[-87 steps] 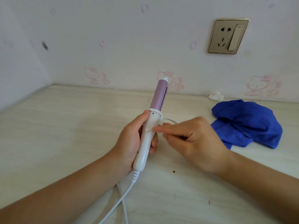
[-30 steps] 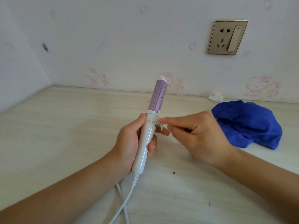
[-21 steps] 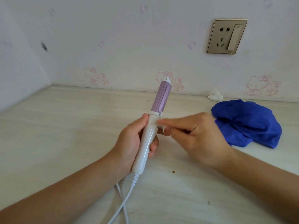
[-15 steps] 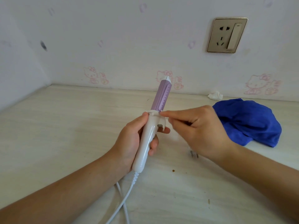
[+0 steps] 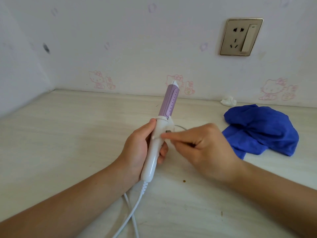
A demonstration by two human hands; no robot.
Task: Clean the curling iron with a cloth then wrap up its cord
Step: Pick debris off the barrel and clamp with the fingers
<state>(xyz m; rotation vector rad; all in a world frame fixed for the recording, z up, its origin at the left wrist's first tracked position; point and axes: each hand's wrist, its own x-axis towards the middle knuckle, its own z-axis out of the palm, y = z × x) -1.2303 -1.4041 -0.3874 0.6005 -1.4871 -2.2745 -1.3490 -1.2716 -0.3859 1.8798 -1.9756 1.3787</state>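
Head view took in a corner: a pale wall (image 5: 18, 69) on the left met a back wall papered in white with faint lilac flecks, one dark smudge (image 5: 46, 48) and pink cartoon-cat prints (image 5: 101, 81) along its foot. Below ran a tabletop (image 5: 60, 138) of cream laminate with a soft, streaky wood grain, matte and flat.

Near the middle, the left hand (image 5: 135, 152) was wrapped round the curling iron (image 5: 151, 162), thumb up by the collar and fingers curled behind the handle. The iron was held above the table and leaned slightly right. Its handle was smooth, glossy white plastic, rounded at the base. Its barrel (image 5: 169, 102) was a matte lilac cylinder with a row of small holes and a white pointed tip. From a ribbed sleeve at the base a thin white cord (image 5: 132, 213) dropped to the table and crossed a second strand of itself.

The right hand (image 5: 205, 148) came in from the right with its fingers curled, index tip and thumb at the handle just under the collar. Blur hid whether they pinched anything. A brown crumb (image 5: 184, 181) lay below it.

Further right, a brass-framed socket with a rocker switch (image 5: 241, 36) sat high on the wall. A crumpled white tissue (image 5: 228, 101) lay at the wall's foot, and just in front of it lay a bunched, fleecy blue cloth (image 5: 260, 129), well apart from both hands.
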